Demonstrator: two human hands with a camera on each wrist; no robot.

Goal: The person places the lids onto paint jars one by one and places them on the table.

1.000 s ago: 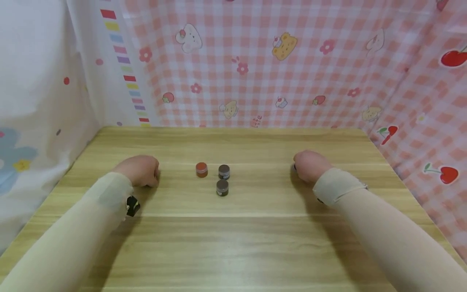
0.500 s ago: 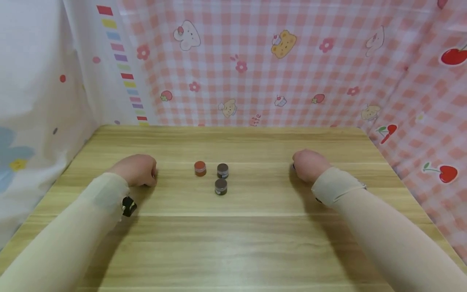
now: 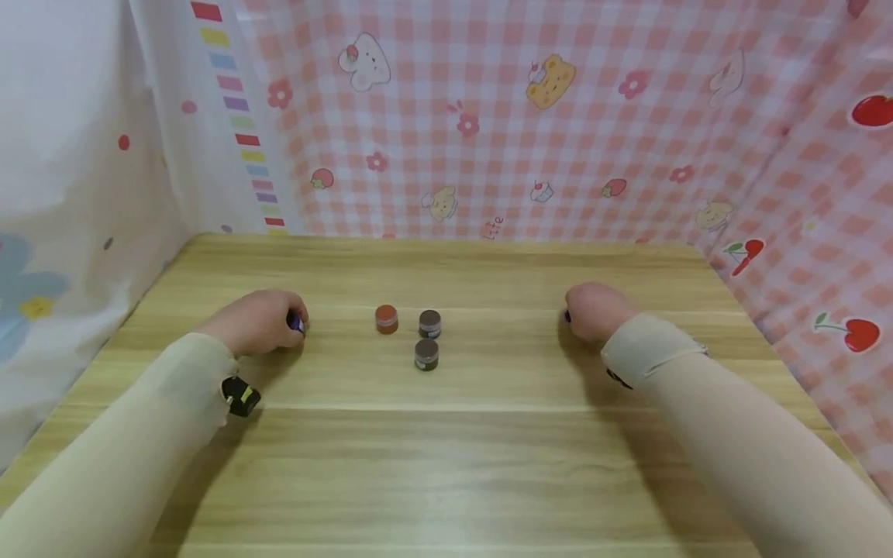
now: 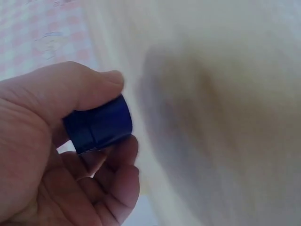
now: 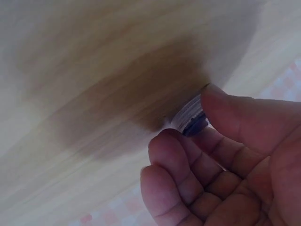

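Observation:
In the head view, my left hand is over the left part of the table. Its thumb and fingers pinch a small dark blue jar, which lies tilted on its side in the left wrist view. My right hand, over the right part, pinches a small jar with a clear, ridged side and a dark blue-purple part. Mostly hidden by the fingers, only its edge shows. Between the hands stand three little jars: an orange-red one, a dark brown one and another dark brown one nearer me.
The wood-grain table reaches back to a pink checked curtain. Cloth also hangs along both sides, white at the left and checked at the right. A black wrist device sits at the left cuff.
My left hand has turned, so the dark blue jar in its fingers now shows in the head view. The right hand keeps its place. The three jars stand as before; the head view shifts slightly.

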